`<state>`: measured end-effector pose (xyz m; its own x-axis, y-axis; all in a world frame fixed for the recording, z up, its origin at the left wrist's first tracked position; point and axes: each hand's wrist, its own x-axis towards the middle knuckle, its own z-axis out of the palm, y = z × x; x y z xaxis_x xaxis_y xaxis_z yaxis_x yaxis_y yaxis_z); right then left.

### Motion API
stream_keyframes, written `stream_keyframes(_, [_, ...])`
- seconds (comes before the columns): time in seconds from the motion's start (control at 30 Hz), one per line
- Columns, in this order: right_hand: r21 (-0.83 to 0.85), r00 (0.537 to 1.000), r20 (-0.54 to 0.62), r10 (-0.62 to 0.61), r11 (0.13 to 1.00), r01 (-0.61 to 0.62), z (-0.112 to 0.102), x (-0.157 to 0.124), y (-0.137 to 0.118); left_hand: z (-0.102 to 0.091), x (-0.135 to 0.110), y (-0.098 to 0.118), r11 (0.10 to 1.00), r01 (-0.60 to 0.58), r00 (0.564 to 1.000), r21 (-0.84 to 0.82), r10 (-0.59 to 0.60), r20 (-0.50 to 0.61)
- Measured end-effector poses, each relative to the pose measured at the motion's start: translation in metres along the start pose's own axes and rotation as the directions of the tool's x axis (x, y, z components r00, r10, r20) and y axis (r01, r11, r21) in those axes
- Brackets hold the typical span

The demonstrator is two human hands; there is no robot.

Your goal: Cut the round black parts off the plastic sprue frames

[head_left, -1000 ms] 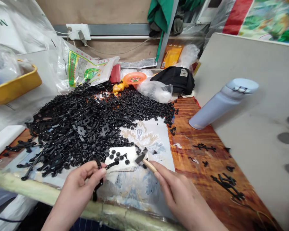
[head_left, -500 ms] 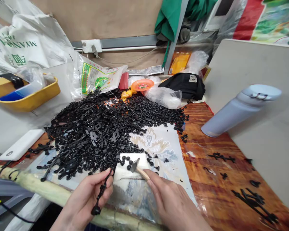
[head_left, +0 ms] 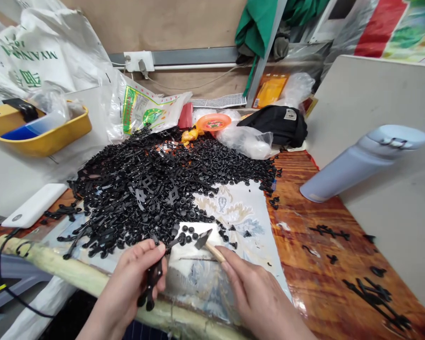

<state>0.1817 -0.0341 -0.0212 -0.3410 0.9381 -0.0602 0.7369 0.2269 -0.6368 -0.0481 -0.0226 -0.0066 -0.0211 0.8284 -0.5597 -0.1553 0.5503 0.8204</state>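
My left hand point(head_left: 136, 269) is closed round a black plastic strip point(head_left: 152, 281), whose knobbed ends hang below the fingers. A thin dark part of it reaches right, toward a white pad point(head_left: 189, 253). My right hand point(head_left: 251, 285) grips a short knife point(head_left: 216, 252) by its pale wooden handle. The dark angled blade is over the pad, close to several small round black pieces point(head_left: 184, 229) lying there. Just behind the hands, a large heap of black plastic parts point(head_left: 127, 174) spreads over the table.
A blue bottle point(head_left: 354, 163) stands at the right beside a grey panel point(head_left: 382, 99). Loose black sprues point(head_left: 378, 297) lie on the wooden tabletop point(head_left: 301, 236). On the left are a white power bank point(head_left: 35, 205) and a yellow basket point(head_left: 46, 144). Bags and an orange plate point(head_left: 213, 122) sit behind.
The strip in my left hand is turned differently; two knobbed ends now hang where one hung before. The knife blade has swung slightly to the right. The whole view has shifted a little.
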Motion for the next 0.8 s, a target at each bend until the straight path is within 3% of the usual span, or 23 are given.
stream_keyframes(0.1, [0.008,1.0,-0.006,0.017,1.0,-0.017,-0.001,-0.004,0.004,0.001,0.002,-0.006,0.966,-0.112,0.988,0.234,0.134,-0.081])
stream_keyframes(0.2, [0.007,0.998,-0.007,0.055,0.998,-0.055,-0.003,-0.003,0.002,0.003,0.008,-0.011,0.935,-0.117,0.985,0.336,0.152,-0.08])
stream_keyframes(0.33, [0.04,0.994,-0.09,-0.068,0.997,0.072,-0.012,0.003,-0.008,0.006,0.012,-0.011,0.911,-0.13,0.98,0.392,0.178,-0.087])
stream_keyframes(0.47, [0.057,0.942,-0.21,-0.262,0.959,0.279,-0.013,0.006,-0.015,0.006,0.013,-0.009,0.892,-0.113,0.981,0.437,0.171,-0.095])
stream_keyframes(0.67, [-0.202,0.976,-0.011,-0.218,0.956,0.212,-0.007,0.011,-0.016,0.0,0.02,-0.012,0.906,-0.116,0.984,0.406,0.162,-0.08])
stream_keyframes(0.8, [-0.11,0.961,-0.112,-0.252,0.964,0.24,-0.017,0.014,-0.021,-0.002,0.022,-0.012,0.897,-0.117,0.984,0.425,0.162,-0.072])
